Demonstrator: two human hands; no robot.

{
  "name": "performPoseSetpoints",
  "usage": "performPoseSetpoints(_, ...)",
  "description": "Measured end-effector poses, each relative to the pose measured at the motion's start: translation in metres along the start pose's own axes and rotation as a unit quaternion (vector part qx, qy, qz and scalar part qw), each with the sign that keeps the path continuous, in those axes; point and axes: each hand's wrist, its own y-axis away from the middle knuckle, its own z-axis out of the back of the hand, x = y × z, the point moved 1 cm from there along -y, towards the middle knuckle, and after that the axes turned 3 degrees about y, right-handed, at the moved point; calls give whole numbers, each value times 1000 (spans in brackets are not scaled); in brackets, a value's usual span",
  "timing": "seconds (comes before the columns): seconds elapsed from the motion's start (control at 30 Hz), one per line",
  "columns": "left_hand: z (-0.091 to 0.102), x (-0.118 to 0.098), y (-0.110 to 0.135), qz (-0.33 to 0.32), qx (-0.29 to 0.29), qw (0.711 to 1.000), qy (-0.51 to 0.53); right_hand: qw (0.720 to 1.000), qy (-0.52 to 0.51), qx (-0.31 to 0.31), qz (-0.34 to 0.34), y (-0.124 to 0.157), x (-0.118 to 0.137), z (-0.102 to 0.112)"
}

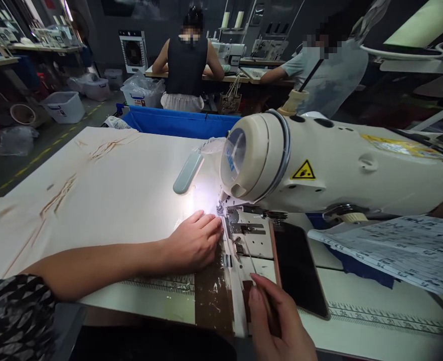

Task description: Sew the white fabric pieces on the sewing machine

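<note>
My left hand (196, 243) lies palm down beside the lit presser foot (219, 206) of a sewing machine (319, 160). Its fingers are bent and pressed together on the edge of a white fabric (138, 175); the thumb is hidden. In the near foreground, my right hand (277, 321) grips an awl (271, 311), whose thin metal shaft points up toward the machine's metal plate (257, 245). Between the two hands a narrow white strip (238, 306) runs from the presser foot to the table's front edge.
A pale green oblong object (188, 173) lies on the fabric. Right of the plate are a dark phone (300, 271) and printed sheets (394, 250). Ruler tape (387, 316) lines the table front. Beyond a blue cloth bin (183, 122), two people (187, 65) sit at other machines.
</note>
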Motion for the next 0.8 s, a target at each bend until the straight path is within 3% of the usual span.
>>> performPoseSetpoints(0.13,-6,6,-2,17,1,999,32,992,-29,24,123,-12,16,-13)
performPoseSetpoints(0.27,-10,10,-4,30,14,998,51,978,45,8,204,-24,24,-30)
performPoseSetpoints(0.4,-11,12,-5,25,20,998,50,967,126,-22,220,-31,27,-39)
performPoseSetpoints(0.8,-9,12,-6,30,22,997,66,950,192,-53,238,-36,35,-42)
